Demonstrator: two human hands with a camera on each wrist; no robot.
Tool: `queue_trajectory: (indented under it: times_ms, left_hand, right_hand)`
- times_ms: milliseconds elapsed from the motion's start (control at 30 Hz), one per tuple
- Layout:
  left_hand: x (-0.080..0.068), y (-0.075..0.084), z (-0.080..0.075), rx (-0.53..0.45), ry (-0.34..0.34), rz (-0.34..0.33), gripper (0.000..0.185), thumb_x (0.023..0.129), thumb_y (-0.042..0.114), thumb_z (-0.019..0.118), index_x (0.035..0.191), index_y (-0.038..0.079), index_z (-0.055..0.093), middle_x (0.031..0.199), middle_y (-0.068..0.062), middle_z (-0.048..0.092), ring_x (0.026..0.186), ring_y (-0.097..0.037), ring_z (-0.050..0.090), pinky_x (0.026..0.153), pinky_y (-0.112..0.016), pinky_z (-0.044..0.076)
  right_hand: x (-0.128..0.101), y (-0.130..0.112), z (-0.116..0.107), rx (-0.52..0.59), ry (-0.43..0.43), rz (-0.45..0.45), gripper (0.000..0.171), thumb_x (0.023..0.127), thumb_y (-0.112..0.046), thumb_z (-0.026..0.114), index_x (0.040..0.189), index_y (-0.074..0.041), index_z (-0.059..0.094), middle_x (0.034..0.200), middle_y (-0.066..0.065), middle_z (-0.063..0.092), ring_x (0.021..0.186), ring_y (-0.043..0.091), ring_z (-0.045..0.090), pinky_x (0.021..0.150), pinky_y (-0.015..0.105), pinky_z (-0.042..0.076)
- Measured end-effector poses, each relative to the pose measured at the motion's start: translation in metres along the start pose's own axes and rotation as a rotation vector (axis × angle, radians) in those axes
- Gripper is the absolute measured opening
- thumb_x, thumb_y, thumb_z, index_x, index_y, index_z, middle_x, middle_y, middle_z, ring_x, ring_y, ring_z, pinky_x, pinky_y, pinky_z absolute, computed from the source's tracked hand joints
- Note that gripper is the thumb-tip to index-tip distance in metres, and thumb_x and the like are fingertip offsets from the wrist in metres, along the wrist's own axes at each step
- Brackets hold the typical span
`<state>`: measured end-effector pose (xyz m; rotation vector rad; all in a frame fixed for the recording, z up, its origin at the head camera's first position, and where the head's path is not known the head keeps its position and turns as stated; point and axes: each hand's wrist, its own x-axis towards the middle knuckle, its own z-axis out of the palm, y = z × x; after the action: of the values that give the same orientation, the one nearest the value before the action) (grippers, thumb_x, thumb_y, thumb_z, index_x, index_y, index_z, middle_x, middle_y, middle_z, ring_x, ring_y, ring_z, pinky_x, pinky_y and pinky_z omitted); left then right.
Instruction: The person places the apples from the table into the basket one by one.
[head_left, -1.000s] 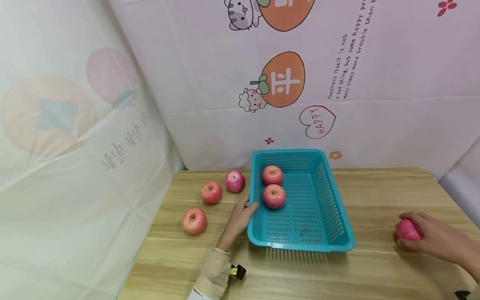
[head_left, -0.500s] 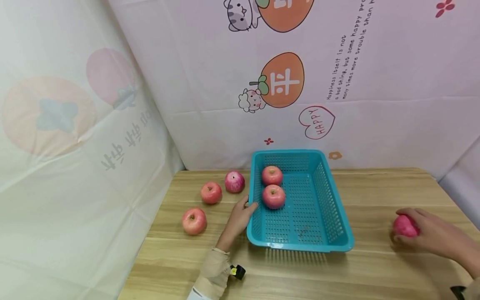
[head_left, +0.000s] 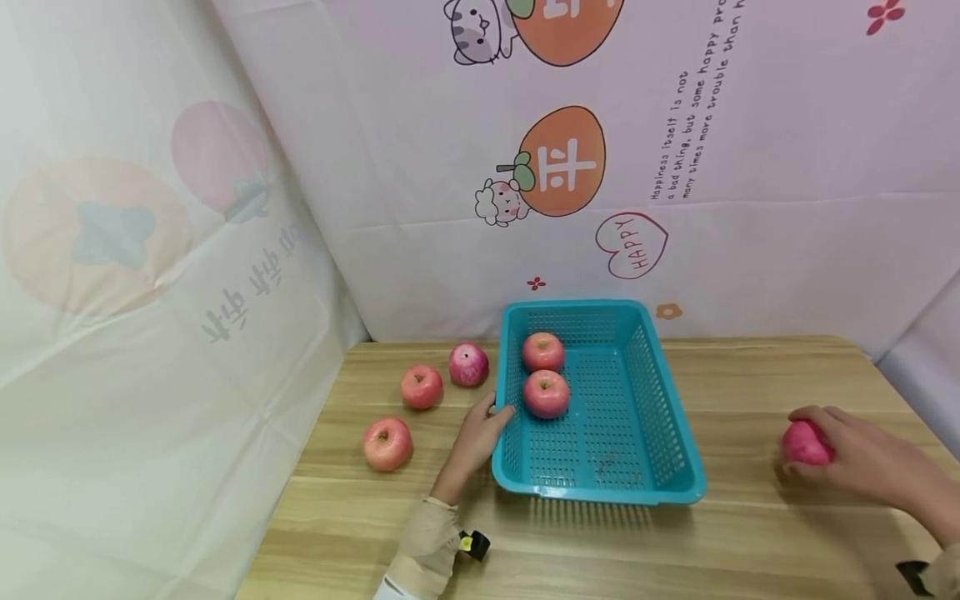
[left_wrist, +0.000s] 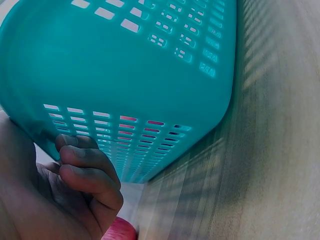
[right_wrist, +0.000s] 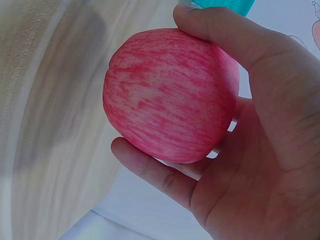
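Loose apples: I see three round red-pink apples on the light wooden table (head_left: 750, 375), all at the teal basket's 9 o'clock. The near apple (head_left: 387, 443) sits alone; the middle apple (head_left: 421, 387) and the far apple (head_left: 468, 365) sit close together beyond it.

Left hand: my left hand (head_left: 480, 429) rests against the basket's left wall, thumb hooked at the rim. From the left wrist view I see its fingers (left_wrist: 87, 172) curled beside the slotted wall; a red sliver of apple shows just below them.

Basket: the teal perforated plastic basket (head_left: 660, 417) stands flat at the table's centre. Two more red apples lie inside, toward its 11 o'clock corner: the rear basket apple (head_left: 543, 352) and the front basket apple (head_left: 546, 393), touching or nearly so.

Right hand: my right hand (head_left: 862, 454) is well apart from the basket, at its 3 o'clock, near the table's right edge.

Held apple: a streaked pink-red apple (right_wrist: 170, 95) sits in that hand, thumb over the top, fingers (right_wrist: 150, 167) wrapped underneath. I cannot tell whether it touches the table.
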<state>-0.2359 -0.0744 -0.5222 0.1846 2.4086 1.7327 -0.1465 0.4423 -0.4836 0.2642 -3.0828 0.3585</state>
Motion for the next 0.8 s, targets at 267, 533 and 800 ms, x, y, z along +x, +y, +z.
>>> queue_trajectory:
  times_ms: [267, 533, 800]
  left_hand:
    - [0.0, 0.0, 0.0, 0.005, 0.003, 0.002, 0.045, 0.109, 0.031, 0.053, 0.148, 0.009, 0.059, 0.134, -0.017, 0.069, 0.108, -0.028, 0.072, 0.093, -0.047, 0.062]
    - [0.001, 0.0, 0.001, 0.017, 0.012, 0.0, 0.046, 0.108, 0.031, 0.054, 0.148, 0.009, 0.059, 0.135, -0.017, 0.069, 0.11, -0.028, 0.071, 0.095, -0.049, 0.061]
    - [0.002, -0.002, 0.001, 0.02, 0.01, -0.001, 0.046, 0.108, 0.032, 0.054, 0.148, 0.009, 0.06, 0.134, -0.017, 0.069, 0.109, -0.027, 0.071, 0.095, -0.047, 0.061]
  right_hand:
    - [0.006, -0.003, -0.006, -0.021, 0.0, -0.015, 0.077, 0.075, -0.041, 0.095, 0.127, 0.004, 0.06, 0.107, 0.022, 0.068, 0.085, 0.029, 0.066, 0.066, 0.041, 0.052]
    - [0.011, -0.007, -0.009, -0.019, -0.012, -0.017, 0.076, 0.077, -0.039, 0.094, 0.128, 0.005, 0.061, 0.107, 0.022, 0.068, 0.086, 0.029, 0.066, 0.066, 0.04, 0.052]
    - [0.011, -0.012, -0.011, -0.024, 0.018, -0.051, 0.073, 0.076, -0.038, 0.094, 0.128, 0.002, 0.062, 0.108, 0.02, 0.068, 0.086, 0.027, 0.064, 0.066, 0.039, 0.051]
